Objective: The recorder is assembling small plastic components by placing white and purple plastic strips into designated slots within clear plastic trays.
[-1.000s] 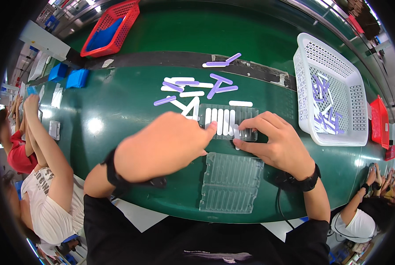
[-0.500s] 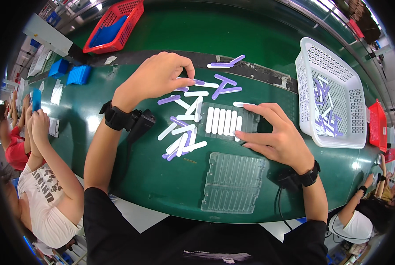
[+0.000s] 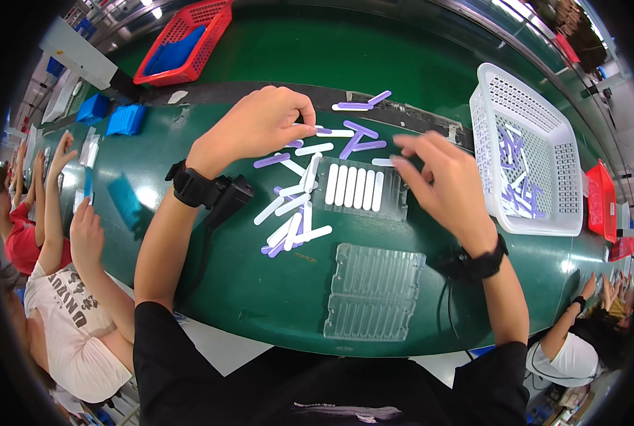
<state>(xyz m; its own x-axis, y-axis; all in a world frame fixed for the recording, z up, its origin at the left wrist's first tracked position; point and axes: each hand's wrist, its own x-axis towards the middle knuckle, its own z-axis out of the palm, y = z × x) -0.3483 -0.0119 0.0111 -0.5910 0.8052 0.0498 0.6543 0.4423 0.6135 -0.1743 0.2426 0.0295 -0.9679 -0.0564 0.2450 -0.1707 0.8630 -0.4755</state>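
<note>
Several white round-ended strips (image 3: 354,189) lie side by side in a clear plastic tray (image 3: 396,206) in front of me. My left hand (image 3: 263,131) is over the far left of the loose pile, thumb and forefinger pinched on the end of a purple strip (image 3: 324,131). My right hand (image 3: 448,188) hovers by the tray's far right corner, fingers apart and slightly blurred. Its thumb is close to a single white strip (image 3: 382,162) at the tray's far edge; whether they touch I cannot tell. Loose white and purple strips (image 3: 288,213) lie crisscrossed left of the tray.
A second clear tray (image 3: 373,291) rests nearer me. At right stands a white basket (image 3: 478,142) holding more strips, with a red basket (image 3: 601,202) beyond. Another red basket (image 3: 217,32) is at the far left. A co-worker's hand (image 3: 86,231) works at left.
My right hand has lifted off the tray's near right corner and moved up and away. The rightmost white strip now lies level with its row. The tray has shifted slightly left; my left hand barely moved.
</note>
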